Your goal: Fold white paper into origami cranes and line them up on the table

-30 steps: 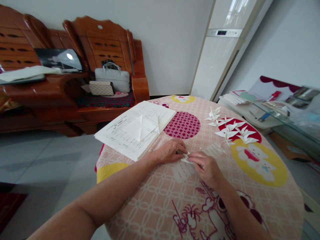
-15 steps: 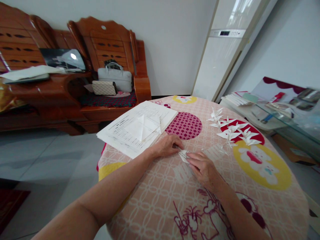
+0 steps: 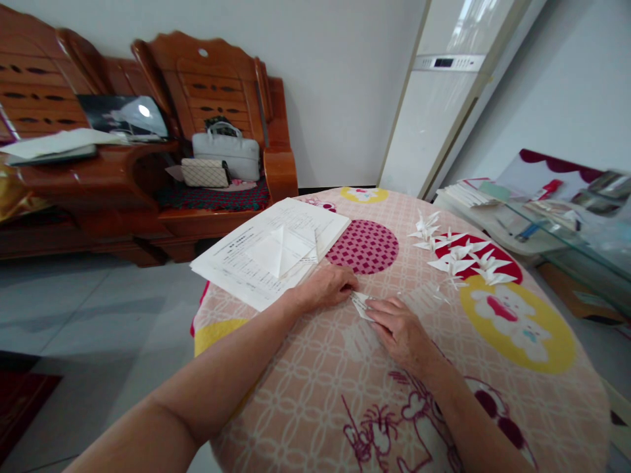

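Observation:
A small folded piece of white paper lies on the round table's patterned pink cloth. My left hand rests beside it, fingers curled, their tips touching the paper's left edge. My right hand lies on the paper's right side with its fingers flat, pressing it onto the cloth. Most of the paper is hidden under my fingers.
A stack of printed sheets with a folded white square on top lies at the table's left. Several white paper cranes sit at the right. A wooden bench with bags stands behind, a glass shelf to the right.
My hands have shifted slightly left and away on the cloth, and the right hand now presses flatter on the paper. More of the paper shows between them.

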### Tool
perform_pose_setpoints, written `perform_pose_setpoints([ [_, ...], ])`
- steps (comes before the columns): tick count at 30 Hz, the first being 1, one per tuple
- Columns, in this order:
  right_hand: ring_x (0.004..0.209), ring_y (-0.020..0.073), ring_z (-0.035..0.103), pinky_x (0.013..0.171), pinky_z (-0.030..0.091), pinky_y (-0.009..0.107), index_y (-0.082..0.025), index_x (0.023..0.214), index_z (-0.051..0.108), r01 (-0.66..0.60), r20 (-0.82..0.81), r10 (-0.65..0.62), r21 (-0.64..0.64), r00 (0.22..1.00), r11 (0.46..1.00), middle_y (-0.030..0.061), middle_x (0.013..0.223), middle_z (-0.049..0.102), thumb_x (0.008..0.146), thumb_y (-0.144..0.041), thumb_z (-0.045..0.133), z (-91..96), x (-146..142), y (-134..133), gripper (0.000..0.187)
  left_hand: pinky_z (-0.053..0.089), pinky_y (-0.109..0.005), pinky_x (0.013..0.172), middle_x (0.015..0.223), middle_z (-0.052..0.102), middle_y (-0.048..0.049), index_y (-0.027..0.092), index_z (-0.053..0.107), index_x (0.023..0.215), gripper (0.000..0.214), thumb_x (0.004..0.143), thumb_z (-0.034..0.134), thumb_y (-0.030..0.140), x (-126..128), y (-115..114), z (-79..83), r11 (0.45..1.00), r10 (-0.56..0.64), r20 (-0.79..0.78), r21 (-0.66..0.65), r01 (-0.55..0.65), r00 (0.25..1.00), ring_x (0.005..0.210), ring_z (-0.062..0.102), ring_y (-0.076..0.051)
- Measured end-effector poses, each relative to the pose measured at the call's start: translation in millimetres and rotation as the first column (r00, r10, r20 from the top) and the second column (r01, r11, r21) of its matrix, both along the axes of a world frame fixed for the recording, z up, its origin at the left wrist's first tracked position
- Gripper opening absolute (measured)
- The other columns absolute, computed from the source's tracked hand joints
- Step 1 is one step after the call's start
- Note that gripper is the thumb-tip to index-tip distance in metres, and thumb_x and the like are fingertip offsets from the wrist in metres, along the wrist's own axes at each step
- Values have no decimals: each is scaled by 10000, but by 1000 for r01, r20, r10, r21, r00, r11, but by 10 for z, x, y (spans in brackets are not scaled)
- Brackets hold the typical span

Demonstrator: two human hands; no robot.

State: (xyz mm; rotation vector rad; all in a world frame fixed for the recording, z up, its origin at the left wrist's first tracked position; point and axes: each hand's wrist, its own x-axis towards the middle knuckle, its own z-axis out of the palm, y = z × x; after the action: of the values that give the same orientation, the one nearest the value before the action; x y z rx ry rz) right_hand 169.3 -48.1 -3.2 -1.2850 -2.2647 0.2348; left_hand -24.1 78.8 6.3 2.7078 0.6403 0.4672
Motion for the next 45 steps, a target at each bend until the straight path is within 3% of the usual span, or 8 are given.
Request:
perform_pose_setpoints([
  [11,1035,243,576,874,481,429,-187,1073,695,-6,34,5,35,999,999,101,1174,676,886,-79,484,30,-31,-11,302,438,-213,717,813,715,-12,154,716,810,284,684,496,26,-40,75,-5,989,88,100,-127,-75,991,743,620,-125],
  [18,1012,238,571,868,476,414,-181,1082,697,-20,67,18,19,998,1000,91,1207,671,890,-84,484,6,-21,8,303,415,-215,634,756,693,-10,151,716,816,172,802,570,241,18,15,4,957,223,99,-211,-199,970,681,598,-124],
  [25,1001,233,571,866,475,403,-192,1085,698,-28,46,27,22,999,999,79,1199,675,868,-60,495,13,-24,15,325,434,-216,636,746,678,-15,140,695,806,115,743,599,145,38,5,-13,955,232,78,-207,-212,970,666,587,-121],
  [30,982,234,562,849,483,407,-205,1086,699,-33,44,33,4,999,999,87,1161,683,878,-66,480,40,-50,7,332,469,-277,804,924,684,-71,149,689,933,206,812,531,95,138,-193,-34,981,192,166,-55,-185,967,885,613,-177],
  [34,988,253,541,868,480,418,-165,929,718,1,22,-1,-10,1000,1000,113,984,700,880,-87,481,11,-57,-3,254,485,-276,836,997,683,-88,146,647,1021,241,934,426,183,247,-531,5,994,2,132,-107,12,991,936,628,-182],
  [37,1014,256,524,887,470,421,-162,938,707,2,4,-2,-11,1000,1000,112,992,686,858,-82,499,-20,-45,-4,237,455,-319,981,1262,604,-129,138,460,1330,397,981,383,311,210,-705,-18,988,-22,134,-149,42,991,1151,574,-203],
  [40,943,244,526,852,470,413,-176,864,698,-1,50,2,-25,999,1000,89,903,679,847,-89,521,-22,-35,1,198,347,-411,1114,1469,411,-180,118,288,1458,631,948,434,460,81,-749,-107,998,-25,57,-63,28,998,1356,397,-260],
  [45,924,220,543,838,468,378,-175,879,685,-7,79,10,-38,997,999,81,913,683,878,-74,487,41,-56,-8,223,273,-416,1160,1503,354,-190,85,300,1462,715,933,397,556,-117,-695,-207,998,-16,-61,59,19,998,1416,299,-270],
])
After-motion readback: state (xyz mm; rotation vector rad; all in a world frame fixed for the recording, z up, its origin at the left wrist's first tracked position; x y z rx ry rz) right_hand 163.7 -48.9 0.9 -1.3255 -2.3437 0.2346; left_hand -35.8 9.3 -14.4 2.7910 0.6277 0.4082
